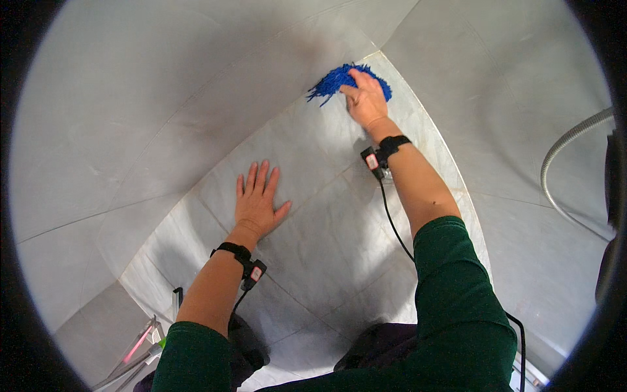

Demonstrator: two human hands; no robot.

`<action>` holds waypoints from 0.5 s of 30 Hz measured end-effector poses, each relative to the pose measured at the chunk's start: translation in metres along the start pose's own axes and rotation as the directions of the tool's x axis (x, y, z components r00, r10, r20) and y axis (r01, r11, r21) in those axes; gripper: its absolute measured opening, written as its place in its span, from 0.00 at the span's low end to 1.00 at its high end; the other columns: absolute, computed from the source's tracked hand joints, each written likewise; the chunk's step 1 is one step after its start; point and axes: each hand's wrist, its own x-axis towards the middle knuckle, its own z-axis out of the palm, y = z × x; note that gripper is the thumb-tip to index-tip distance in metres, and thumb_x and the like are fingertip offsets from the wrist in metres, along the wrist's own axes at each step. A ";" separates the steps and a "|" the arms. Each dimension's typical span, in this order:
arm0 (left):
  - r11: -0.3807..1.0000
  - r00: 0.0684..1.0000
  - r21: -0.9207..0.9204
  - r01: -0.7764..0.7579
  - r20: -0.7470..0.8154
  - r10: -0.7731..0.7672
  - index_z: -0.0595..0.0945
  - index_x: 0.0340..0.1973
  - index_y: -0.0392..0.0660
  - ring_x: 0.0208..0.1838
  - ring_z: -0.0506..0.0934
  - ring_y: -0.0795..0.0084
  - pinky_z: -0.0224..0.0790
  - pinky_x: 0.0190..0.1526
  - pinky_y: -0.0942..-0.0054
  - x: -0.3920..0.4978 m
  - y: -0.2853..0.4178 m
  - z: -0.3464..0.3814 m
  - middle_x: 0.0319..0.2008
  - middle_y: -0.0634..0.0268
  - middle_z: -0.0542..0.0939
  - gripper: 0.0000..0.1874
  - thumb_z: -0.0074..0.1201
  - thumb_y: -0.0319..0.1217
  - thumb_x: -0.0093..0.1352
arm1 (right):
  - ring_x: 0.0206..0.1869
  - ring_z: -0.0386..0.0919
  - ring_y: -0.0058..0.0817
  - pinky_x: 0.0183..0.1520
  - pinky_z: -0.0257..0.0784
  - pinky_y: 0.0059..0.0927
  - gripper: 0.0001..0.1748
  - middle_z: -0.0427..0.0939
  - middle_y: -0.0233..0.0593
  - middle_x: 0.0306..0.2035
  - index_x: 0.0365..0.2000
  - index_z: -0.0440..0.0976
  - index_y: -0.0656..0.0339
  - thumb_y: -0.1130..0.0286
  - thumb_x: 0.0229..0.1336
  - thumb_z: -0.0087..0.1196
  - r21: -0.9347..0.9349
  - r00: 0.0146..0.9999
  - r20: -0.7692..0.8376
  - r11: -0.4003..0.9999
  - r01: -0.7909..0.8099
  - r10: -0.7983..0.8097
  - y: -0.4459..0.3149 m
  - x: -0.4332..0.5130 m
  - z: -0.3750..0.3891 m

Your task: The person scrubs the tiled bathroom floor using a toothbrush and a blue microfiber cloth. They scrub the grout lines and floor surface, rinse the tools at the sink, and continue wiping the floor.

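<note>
Beneath my right hand [366, 98] lies a blue shaggy microfiber cleaning cloth or mop pad [333, 84], pressed to the tiled floor [313, 230] near the corner where two grey walls meet. My fingers rest over its top; its frayed strands stick out to the left and touch the foot of the wall. Whether the fingers grip it is partly hidden. My left hand [258, 198] is flat on the floor tiles with its fingers spread and holds nothing. Each wrist wears a black strap with a small cabled device.
Grey walls [147, 112] rise at the left and right. A metal shower hose [548, 166] hangs at the far right. At the lower left stand several long handles, one pink [138, 344], beside a dark-topped tool [177, 300]. A small clear object lies by my right forearm.
</note>
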 end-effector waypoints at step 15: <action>1.000 1.000 -0.019 0.006 0.013 -0.006 0.56 0.69 0.49 0.75 0.44 0.54 0.31 0.71 0.47 -0.003 -0.001 -0.005 0.73 0.58 0.48 0.43 0.51 0.52 0.63 | 0.56 0.64 0.54 0.53 0.70 0.49 0.21 0.57 0.58 0.61 0.51 0.70 0.55 0.72 0.54 0.49 -0.323 0.782 0.131 0.772 -0.547 0.609 0.024 0.054 -0.031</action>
